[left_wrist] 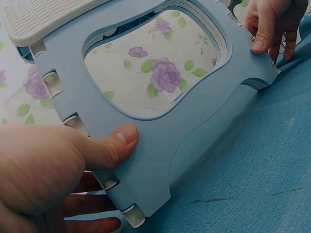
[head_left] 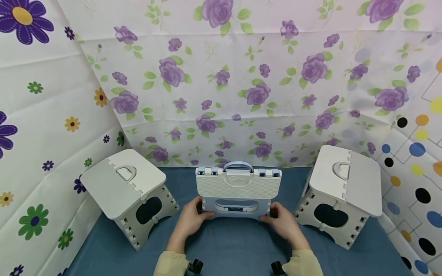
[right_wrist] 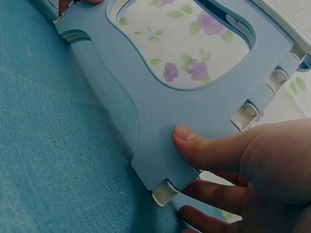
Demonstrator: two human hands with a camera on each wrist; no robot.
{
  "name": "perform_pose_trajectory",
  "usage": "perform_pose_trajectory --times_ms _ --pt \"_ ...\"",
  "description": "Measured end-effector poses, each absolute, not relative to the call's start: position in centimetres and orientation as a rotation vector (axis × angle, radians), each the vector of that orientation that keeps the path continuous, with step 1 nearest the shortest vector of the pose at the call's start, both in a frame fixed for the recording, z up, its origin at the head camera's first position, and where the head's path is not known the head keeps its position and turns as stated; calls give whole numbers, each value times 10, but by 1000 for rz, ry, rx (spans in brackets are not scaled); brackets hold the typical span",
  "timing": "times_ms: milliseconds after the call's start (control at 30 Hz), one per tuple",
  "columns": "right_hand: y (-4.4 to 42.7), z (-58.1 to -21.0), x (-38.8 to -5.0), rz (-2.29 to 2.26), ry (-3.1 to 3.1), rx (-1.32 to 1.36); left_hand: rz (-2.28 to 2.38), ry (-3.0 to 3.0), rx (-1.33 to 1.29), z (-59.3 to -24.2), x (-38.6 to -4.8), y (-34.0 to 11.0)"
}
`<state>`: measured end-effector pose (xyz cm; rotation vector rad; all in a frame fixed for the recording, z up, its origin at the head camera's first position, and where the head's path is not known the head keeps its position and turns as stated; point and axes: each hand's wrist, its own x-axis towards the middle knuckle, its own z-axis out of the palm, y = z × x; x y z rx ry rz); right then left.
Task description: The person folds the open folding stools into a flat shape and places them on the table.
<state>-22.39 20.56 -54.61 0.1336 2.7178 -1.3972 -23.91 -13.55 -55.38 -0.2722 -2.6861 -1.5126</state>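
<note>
Grip of the left hand (head_left: 189,218): clamped on one side edge of a flat-folded, pale blue and white plastic stool (head_left: 238,193), thumb on the blue face, fingers behind. Grip of the right hand (head_left: 281,222): clamped on the opposite edge in like manner. The folded stool stands upright, its white ribbed panel and arched blue handle (head_left: 238,163) uppermost, its feet at the blue cloth-covered bench (head_left: 238,245); full contact cannot be confirmed. Apart on either side sit an unfolded white plastic stool (head_left: 121,188) and a matching white stool (head_left: 360,188), each showing dark oval openings. Behind hangs a white sheet (head_left: 231,107) printed with purple roses.
</note>
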Motion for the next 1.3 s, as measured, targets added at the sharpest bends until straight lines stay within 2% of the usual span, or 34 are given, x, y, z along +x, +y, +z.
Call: perform_pose_trajectory --times_ms 600,1300 --pt "209 -552 -218 -1390 2666 82 -1504 -2684 -353 -557 -236 -134" --pt "211 -518 -209 -1462 2617 -67 -1666 -2665 -368 -542 -234 -139"
